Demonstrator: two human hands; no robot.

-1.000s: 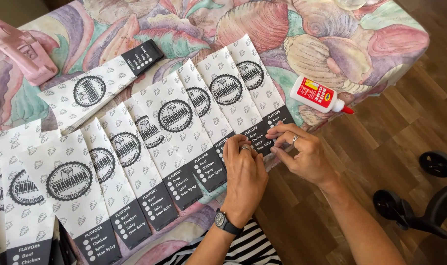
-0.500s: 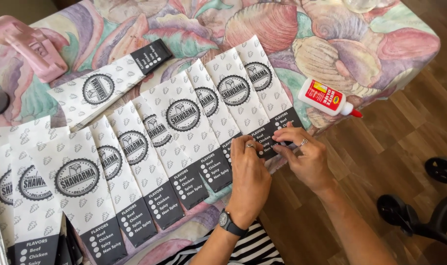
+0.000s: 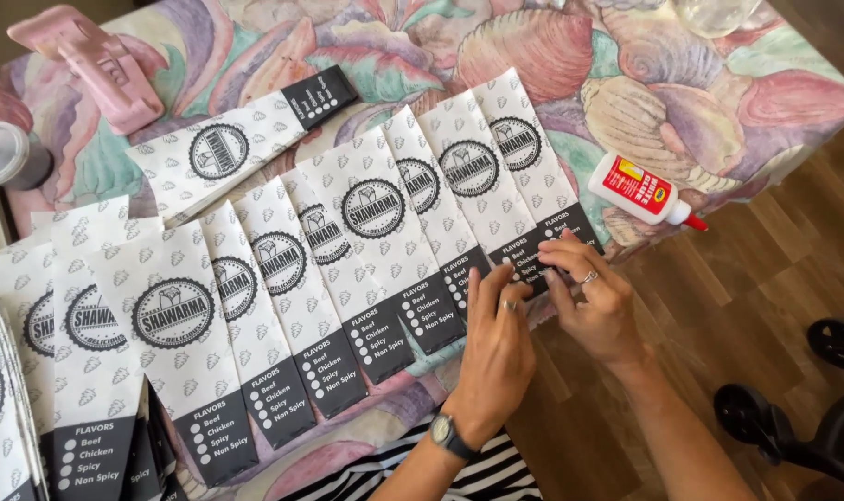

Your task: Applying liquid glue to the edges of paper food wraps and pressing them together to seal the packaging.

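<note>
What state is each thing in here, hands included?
Left hand: fingers flat on a sleeve's dark end.
Right hand: fingers pressing the same end.
Paper sleeves: flat, fanned in an overlapping row.
Glue bottle: lying on its side, red tip on.
Pink stapler: lying untouched.
Table: covered by shell-print cloth.

Table over wood floor

Your seashell-print tablecloth (image 3: 719,102) fills the upper frame; brown plank floor (image 3: 765,297) at right (black chair casters (image 3: 835,341) lower right).

black end of rightmost paper sleeve (image 3: 533,195) hidden under both hands; leftmost sleeves cut by edge.
</note>
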